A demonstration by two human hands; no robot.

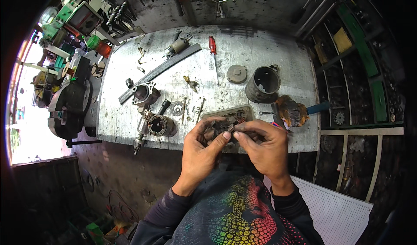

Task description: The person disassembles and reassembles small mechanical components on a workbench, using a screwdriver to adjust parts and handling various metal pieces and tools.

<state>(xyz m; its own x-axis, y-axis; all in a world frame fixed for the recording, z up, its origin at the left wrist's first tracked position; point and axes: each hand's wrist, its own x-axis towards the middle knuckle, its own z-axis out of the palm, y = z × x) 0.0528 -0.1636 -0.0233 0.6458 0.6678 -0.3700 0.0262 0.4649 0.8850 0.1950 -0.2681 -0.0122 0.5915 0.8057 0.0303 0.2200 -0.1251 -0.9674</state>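
Note:
My left hand [200, 146] is curled around a small dark metal part [224, 125], its thumb pressed along the near side. From the right, my right hand [263, 146] pinches at the same part with thumb and forefinger, and the two thumbs nearly meet. The fingers cover much of the part, so its exact kind is hidden. Just beyond and below the hands lies a shallow tray [209, 114] with dark pieces in it. A dark metal cylinder housing [263, 85] stands open end up past my right hand, beside a round metal cap [237, 73].
Left on the metal-topped bench are a cast housing [145, 93], a hollow ring-shaped body [160, 125], long bolts [184, 109] and a flat bar [163, 71]. A red-handled screwdriver [213, 49] lies at the back. A blue-handled tool [318, 108] is far right; a vise [67, 106] stands left.

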